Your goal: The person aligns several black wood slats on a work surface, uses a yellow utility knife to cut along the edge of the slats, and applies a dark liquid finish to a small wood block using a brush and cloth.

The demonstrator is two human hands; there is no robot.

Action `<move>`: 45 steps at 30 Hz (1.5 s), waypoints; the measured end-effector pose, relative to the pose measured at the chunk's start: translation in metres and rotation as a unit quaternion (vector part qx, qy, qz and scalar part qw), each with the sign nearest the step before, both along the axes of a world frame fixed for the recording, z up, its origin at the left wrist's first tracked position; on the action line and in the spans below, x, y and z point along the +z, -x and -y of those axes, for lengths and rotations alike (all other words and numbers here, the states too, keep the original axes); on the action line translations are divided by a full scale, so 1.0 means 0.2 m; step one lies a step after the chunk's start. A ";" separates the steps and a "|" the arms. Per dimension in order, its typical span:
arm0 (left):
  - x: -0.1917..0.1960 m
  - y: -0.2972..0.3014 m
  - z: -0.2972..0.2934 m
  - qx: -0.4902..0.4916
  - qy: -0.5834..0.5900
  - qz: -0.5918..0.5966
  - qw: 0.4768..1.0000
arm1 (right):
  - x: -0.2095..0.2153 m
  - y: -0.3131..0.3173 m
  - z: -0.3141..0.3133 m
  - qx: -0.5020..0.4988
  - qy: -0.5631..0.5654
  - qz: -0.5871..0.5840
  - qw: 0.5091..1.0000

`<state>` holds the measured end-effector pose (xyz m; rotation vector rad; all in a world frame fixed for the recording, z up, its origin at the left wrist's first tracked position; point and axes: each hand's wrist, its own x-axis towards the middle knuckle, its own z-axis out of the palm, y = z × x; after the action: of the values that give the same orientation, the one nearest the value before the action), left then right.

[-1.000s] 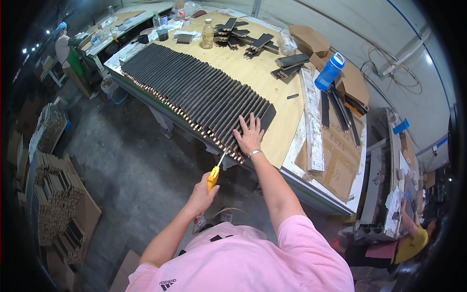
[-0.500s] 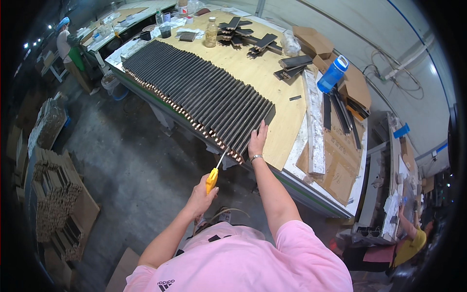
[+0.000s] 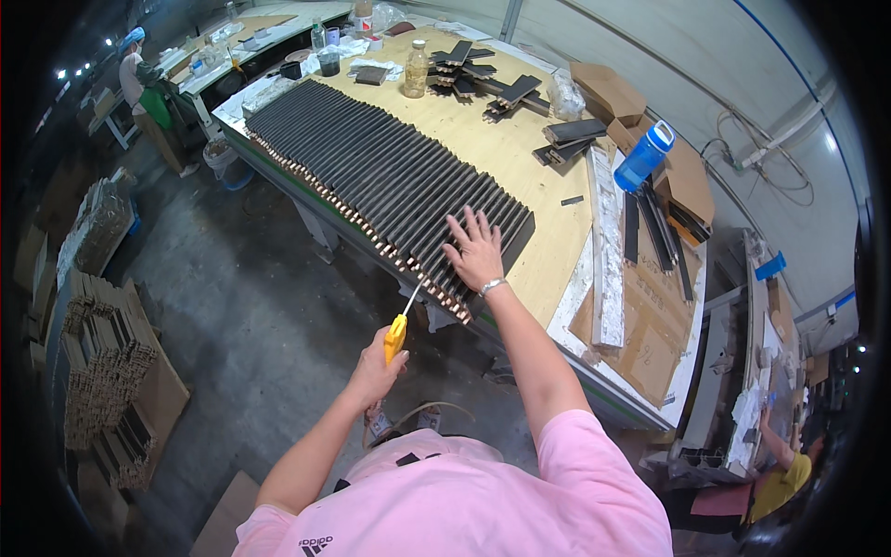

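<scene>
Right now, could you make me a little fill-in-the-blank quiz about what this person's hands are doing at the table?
1. The left hand holds a screwdriver with a ____ handle.
2. The right hand lies flat on the row of dark ____.
3. The bottle lying near the table's far edge is ____.

Missing words: yellow; strips; blue

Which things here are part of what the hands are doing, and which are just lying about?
In use:
- left hand gripping the yellow-handled screwdriver
- right hand flat on the row of dark slats
- plywood worktable

Lying about:
- blue bottle
- loose dark offcuts
- amber jar
- cardboard boxes
</scene>
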<state>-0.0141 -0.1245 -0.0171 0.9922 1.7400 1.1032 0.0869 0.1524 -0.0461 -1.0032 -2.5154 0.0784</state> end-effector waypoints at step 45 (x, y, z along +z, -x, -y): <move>-0.01 0.06 -0.13 0.020 -0.012 0.034 0.999 | 0.04 0.12 0.01 0.025 0.067 0.129 0.989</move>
<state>-0.0256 -0.0982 -0.0200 0.9269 1.7019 1.1724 0.0639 0.1509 -0.0373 -1.0618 -2.8035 0.1429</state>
